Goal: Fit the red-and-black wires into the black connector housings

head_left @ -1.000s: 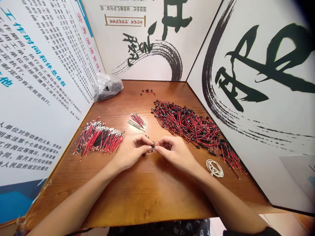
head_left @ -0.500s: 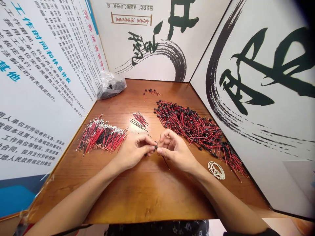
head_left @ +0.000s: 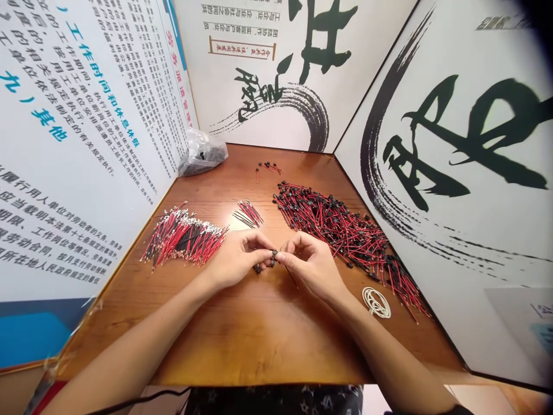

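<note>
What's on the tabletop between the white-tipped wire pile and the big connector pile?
A small group of red and black wires, seen in the head view just beyond the left hand.

both bare forearms, the left (head_left: 159, 328) and the right (head_left: 389, 349), slant inward and forward, meeting at the black connector (head_left: 273, 257). the left hand (head_left: 237, 256) lies just left of it, thumb stretched out straight, forefinger arched above, their tips pinching it. the right hand (head_left: 314, 262) sits just right of it, fingers curled, thumb tip pointing at it; how firmly those fingertips close is unclear.
</note>
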### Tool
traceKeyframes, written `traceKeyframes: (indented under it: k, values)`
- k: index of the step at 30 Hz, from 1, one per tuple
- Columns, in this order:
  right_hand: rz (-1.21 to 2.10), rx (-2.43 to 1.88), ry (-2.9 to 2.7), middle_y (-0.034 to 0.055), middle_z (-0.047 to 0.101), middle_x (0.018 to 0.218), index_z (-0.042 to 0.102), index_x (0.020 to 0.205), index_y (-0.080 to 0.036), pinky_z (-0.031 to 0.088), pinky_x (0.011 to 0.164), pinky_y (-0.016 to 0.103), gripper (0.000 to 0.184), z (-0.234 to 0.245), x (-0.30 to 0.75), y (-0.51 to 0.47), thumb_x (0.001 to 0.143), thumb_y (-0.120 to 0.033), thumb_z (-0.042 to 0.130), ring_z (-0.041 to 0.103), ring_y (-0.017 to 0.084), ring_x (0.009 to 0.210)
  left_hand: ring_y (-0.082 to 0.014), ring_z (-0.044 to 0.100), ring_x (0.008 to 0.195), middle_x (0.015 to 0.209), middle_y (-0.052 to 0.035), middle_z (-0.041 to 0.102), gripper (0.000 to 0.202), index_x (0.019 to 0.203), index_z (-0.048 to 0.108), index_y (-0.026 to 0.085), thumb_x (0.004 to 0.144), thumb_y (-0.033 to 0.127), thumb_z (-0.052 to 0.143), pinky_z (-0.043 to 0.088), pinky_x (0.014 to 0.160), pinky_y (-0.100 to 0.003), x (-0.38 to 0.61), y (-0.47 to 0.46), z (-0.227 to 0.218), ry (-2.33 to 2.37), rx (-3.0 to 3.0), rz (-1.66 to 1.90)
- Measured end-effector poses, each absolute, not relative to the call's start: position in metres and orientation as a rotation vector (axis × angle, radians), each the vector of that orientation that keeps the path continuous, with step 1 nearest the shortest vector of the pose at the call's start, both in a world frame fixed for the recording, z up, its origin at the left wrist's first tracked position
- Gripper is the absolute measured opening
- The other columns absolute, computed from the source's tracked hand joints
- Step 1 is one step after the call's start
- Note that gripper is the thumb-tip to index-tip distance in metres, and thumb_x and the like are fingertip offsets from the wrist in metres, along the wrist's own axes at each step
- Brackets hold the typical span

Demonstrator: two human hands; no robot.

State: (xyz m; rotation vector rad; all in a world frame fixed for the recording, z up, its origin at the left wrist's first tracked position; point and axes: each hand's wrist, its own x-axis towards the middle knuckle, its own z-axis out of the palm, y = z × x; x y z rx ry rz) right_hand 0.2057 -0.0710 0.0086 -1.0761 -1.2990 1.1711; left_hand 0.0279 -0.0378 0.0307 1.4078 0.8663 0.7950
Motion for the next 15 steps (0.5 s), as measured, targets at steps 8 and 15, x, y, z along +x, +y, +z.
traceKeyframes:
  k: [8, 15]
  values:
    - [0.806, -1.073, -1.447, 0.0069, 0.063, 0.110, 0.056, 0.104, -0.024, 0.051, 0.078, 0.034, 0.030, 0.015, 0.219, -0.073, 0.077, -0.013, 0.060, 0.061, 0.019, 0.099, -0.0115, 0.061, 0.055, 0.063, -0.0011, 0.066, 0.011, 0.078, 0.065, 0.011, 0.071, 0.017, 0.071, 0.051, 0.057, -0.025, 0.021, -0.027, 0.031, 0.907, 1.400, 0.910]
    - [1.183, -0.734, -1.418, 0.0010, 0.068, 0.077, 0.063, 0.093, -0.022, 0.053, 0.064, 0.029, 0.025, 0.059, 0.195, -0.082, 0.078, -0.007, 0.052, 0.065, 0.014, 0.070, -0.0146, 0.062, 0.061, 0.067, -0.0025, 0.068, 0.011, 0.078, 0.067, 0.013, 0.071, 0.020, 0.071, 0.052, 0.062, -0.028, 0.010, -0.019, 0.031, 0.994, 1.511, 0.945]
